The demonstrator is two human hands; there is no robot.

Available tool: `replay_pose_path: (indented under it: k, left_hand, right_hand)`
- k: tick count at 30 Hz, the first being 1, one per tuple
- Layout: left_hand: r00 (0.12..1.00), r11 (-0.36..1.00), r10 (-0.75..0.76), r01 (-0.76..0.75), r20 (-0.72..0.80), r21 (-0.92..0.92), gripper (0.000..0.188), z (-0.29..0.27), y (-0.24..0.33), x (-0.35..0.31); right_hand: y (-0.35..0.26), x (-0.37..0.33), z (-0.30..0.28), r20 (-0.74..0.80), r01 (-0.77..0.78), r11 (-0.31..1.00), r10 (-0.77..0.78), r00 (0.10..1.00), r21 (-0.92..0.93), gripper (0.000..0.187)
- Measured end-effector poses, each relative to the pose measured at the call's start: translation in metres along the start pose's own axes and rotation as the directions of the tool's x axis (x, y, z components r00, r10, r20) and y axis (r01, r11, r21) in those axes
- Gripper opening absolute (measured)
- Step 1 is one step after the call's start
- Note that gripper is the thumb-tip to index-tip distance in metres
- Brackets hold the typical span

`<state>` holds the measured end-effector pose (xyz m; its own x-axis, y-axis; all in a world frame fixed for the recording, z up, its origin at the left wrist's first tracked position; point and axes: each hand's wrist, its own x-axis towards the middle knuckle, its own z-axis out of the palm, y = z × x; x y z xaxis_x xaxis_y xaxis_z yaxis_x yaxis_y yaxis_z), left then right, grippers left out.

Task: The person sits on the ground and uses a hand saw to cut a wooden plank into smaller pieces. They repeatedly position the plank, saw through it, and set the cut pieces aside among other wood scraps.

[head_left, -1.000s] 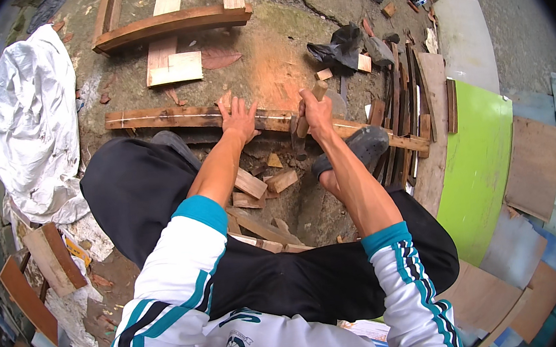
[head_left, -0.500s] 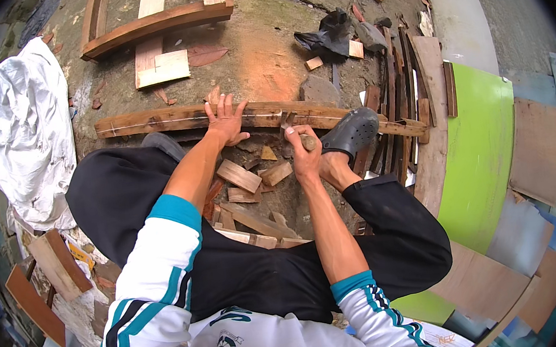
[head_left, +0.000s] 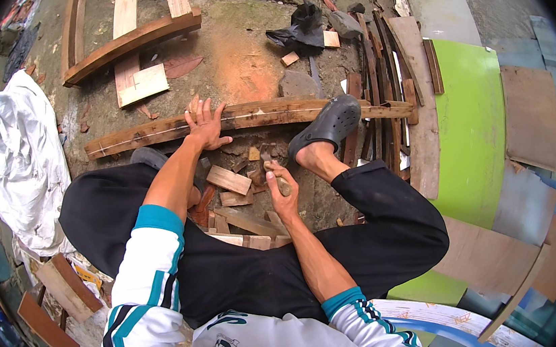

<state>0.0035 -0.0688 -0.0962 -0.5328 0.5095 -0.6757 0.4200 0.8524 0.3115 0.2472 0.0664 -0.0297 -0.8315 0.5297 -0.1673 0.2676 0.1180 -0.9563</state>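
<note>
A long, narrow wooden beam [head_left: 255,115] lies crosswise in front of me, with a pale line along its upper face. My left hand [head_left: 205,128] presses on it left of the middle, fingers spread and nothing held. Closer to me, my right hand [head_left: 282,190] is closed round a short wooden-handled tool [head_left: 284,186]. Its metal end points away from me, apart from the beam, and its exact kind is unclear. My right foot, in a dark clog [head_left: 330,124], rests against the beam's right part.
Wood offcuts [head_left: 229,179] are scattered between my legs. A wooden frame [head_left: 133,48] lies at the far left, above a white cloth [head_left: 23,163]. Thin strips [head_left: 387,87], a green board [head_left: 470,133] and more panels line the right. A black plastic scrap [head_left: 301,27] lies beyond the beam.
My right hand has drawn the tool off the beam, toward me. My left hand stays spread on the beam. The whole view has shifted slightly.
</note>
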Motion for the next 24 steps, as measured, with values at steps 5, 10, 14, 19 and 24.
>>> replay_pose_path:
  k: [5,10,14,19,24]
  left_hand:
    - [0.995,0.999,-0.001,-0.002,-0.099,-0.035,0.119,0.005,0.003,-0.005]
    - [0.710,0.951,-0.089,-0.148,-0.698,-0.272,0.069,0.035,0.010,-0.013]
    - [0.952,0.727,-0.151,-0.075,-0.266,-0.683,0.050,0.020,0.058,-0.050]
    - [0.967,0.311,-0.006,0.245,0.256,-0.918,0.052,0.034,0.079,-0.059]
    - [0.934,0.271,0.055,0.326,0.353,-0.905,0.025,0.039,0.084,-0.057]
  right_hand:
    - [-0.005,-0.006,-0.004,-0.063,-0.292,0.956,0.293,0.954,0.024,0.035]
    - [-0.030,0.018,-0.010,0.040,-0.180,0.901,0.179,0.983,0.395,0.044]
    - [-0.044,0.037,-0.032,0.031,-0.133,0.783,0.143,0.989,0.607,0.044]
    - [-0.055,0.034,-0.039,0.047,-0.090,0.736,0.079,0.996,0.671,0.043]
    - [-0.055,0.023,-0.044,0.019,-0.110,0.770,0.126,0.992,0.628,0.045]
